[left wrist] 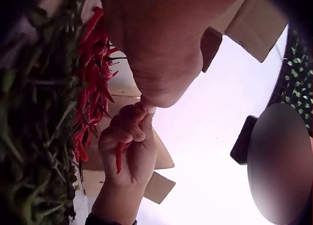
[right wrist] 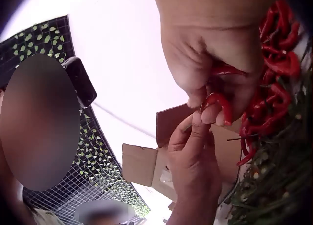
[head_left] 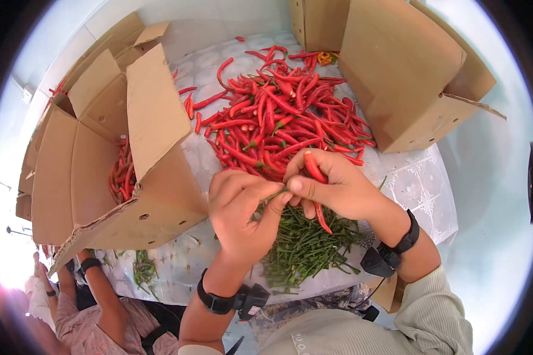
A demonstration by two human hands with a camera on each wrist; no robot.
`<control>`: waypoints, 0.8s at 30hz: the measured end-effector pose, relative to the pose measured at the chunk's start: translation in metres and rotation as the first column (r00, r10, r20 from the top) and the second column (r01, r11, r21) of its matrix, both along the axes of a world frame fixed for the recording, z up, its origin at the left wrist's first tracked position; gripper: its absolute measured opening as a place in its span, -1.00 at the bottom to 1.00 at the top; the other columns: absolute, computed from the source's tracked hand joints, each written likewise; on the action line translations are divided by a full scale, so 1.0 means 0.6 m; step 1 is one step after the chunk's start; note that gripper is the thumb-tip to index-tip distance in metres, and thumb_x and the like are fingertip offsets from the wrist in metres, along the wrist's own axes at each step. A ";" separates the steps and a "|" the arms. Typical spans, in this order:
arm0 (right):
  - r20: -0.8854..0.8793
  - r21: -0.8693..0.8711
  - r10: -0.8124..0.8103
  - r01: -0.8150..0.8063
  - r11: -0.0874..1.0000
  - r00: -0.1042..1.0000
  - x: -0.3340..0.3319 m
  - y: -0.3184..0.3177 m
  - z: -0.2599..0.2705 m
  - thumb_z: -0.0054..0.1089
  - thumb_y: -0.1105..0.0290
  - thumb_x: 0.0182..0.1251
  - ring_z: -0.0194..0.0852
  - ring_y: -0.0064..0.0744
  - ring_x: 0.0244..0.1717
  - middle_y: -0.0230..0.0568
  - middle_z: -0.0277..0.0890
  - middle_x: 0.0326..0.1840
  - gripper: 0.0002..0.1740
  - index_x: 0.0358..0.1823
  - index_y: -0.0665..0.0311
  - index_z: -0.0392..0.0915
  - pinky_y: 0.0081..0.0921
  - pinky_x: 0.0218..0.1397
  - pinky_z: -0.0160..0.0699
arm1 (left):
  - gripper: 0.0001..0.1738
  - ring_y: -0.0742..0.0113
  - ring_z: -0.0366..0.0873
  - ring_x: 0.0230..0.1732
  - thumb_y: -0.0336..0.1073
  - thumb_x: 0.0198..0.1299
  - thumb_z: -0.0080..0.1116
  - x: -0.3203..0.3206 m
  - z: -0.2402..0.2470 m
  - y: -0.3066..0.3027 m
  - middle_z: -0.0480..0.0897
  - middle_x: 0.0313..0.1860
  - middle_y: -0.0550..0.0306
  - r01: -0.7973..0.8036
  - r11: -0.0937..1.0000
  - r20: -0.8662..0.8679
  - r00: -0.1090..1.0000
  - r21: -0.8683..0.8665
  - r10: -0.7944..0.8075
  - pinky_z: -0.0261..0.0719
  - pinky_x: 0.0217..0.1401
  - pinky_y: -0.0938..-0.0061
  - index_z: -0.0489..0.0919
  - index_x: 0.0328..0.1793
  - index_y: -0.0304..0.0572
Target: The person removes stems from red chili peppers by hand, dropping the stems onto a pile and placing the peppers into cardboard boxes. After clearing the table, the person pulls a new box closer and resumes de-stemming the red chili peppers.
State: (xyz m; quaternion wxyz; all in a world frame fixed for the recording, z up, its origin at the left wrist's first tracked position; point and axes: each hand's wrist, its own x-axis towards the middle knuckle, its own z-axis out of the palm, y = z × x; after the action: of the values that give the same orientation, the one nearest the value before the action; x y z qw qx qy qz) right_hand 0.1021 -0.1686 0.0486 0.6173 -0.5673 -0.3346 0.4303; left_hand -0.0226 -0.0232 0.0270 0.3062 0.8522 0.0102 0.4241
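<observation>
In the head view the right hand holds a red chili among its curled fingers, with a red tip pointing down below them. The left hand pinches a thin green stem between thumb and forefinger, its fingertips meeting those of the right hand. Behind both hands spreads a heap of red chilies. Under them lies a pile of green stems. The right wrist view shows a curved red chili in the right hand, fingertips against the left hand.
An open cardboard box with red chilies inside stands at the left; another box stands at the back right. Another person's arm is at the lower left. A small bunch of green stems lies near the table's front edge.
</observation>
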 end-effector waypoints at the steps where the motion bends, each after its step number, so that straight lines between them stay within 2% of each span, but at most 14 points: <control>1: 0.053 -0.016 0.001 0.000 1.000 0.999 0.001 -0.001 0.000 0.20 0.32 0.46 0.49 -0.65 -0.52 -0.37 0.53 -0.37 -0.79 -0.12 0.33 0.46 -0.68 -0.46 0.46 | -0.81 0.14 0.50 -0.21 -0.39 -0.09 0.49 0.001 0.000 0.001 0.62 -0.36 0.19 -0.003 1.000 -0.004 1.000 0.015 0.003 0.45 -0.11 0.29 0.72 -0.31 -0.13; 3: 0.160 -0.050 0.007 0.001 0.999 0.987 0.003 -0.003 -0.001 0.26 0.35 0.42 0.48 -0.67 -0.50 -0.39 0.53 -0.37 -0.79 -0.13 0.34 0.49 -0.68 -0.45 0.45 | -0.82 0.14 0.49 -0.22 -0.39 -0.09 0.49 0.003 -0.001 0.001 0.62 -0.37 0.20 0.006 1.000 -0.017 1.000 0.002 -0.006 0.44 -0.13 0.29 0.71 -0.32 -0.14; 9: 0.252 -0.131 0.087 -0.055 0.990 0.964 0.014 -0.012 0.011 0.30 0.41 0.36 0.50 -0.66 -0.45 -0.38 0.56 -0.37 -0.82 -0.16 0.35 0.52 -0.62 -0.41 0.49 | -0.84 0.18 0.47 -0.26 -0.39 -0.05 0.47 0.006 -0.002 0.003 0.61 -0.40 0.19 0.094 0.993 -0.037 0.995 -0.070 -0.097 0.41 -0.19 0.35 0.69 -0.34 -0.16; 12: 0.261 -0.105 0.093 -0.067 0.992 0.961 0.019 -0.013 0.004 0.28 0.43 0.36 0.53 -0.63 -0.46 -0.36 0.56 -0.38 -0.83 -0.17 0.36 0.51 -0.61 -0.43 0.49 | -0.85 0.20 0.47 -0.27 -0.38 -0.04 0.47 0.007 -0.004 0.004 0.60 -0.41 0.19 0.126 0.987 -0.050 0.990 -0.099 -0.132 0.40 -0.20 0.37 0.69 -0.35 -0.16; 15: 0.168 -0.119 0.091 -0.072 0.990 0.982 0.017 -0.015 0.008 0.26 0.45 0.37 0.55 -0.60 -0.50 -0.35 0.56 -0.39 -0.85 -0.17 0.36 0.50 -0.60 -0.47 0.51 | -0.85 0.22 0.47 -0.28 -0.37 -0.03 0.47 0.009 -0.008 0.008 0.60 -0.41 0.19 0.161 0.979 -0.066 0.983 -0.130 -0.170 0.39 -0.21 0.37 0.68 -0.35 -0.16; 21: 0.162 -0.136 0.158 -0.137 0.981 0.974 0.025 -0.016 0.008 0.21 0.48 0.39 0.56 -0.56 -0.54 -0.31 0.56 -0.40 -0.88 -0.16 0.37 0.50 -0.57 -0.49 0.53 | -0.85 0.23 0.48 -0.29 -0.37 -0.04 0.47 0.009 -0.011 0.012 0.61 -0.41 0.20 0.213 0.954 -0.077 0.969 -0.209 -0.233 0.39 -0.19 0.36 0.67 -0.38 -0.15; 24: 0.113 -0.122 0.149 -0.135 0.983 0.982 0.026 -0.017 0.006 0.23 0.45 0.37 0.53 -0.57 -0.56 -0.34 0.52 -0.45 -0.86 -0.19 0.36 0.50 -0.57 -0.54 0.47 | -0.85 0.23 0.48 -0.28 -0.37 -0.05 0.48 0.009 -0.009 0.010 0.60 -0.41 0.20 0.222 0.949 -0.065 0.968 -0.223 -0.242 0.40 -0.17 0.35 0.67 -0.39 -0.14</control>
State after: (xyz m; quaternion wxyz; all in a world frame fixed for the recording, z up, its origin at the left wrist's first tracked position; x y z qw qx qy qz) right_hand 0.1180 -0.1789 0.0524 0.5301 -0.6013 -0.3862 0.4564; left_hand -0.0170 -0.0174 0.0218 0.4432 0.8281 -0.0307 0.3418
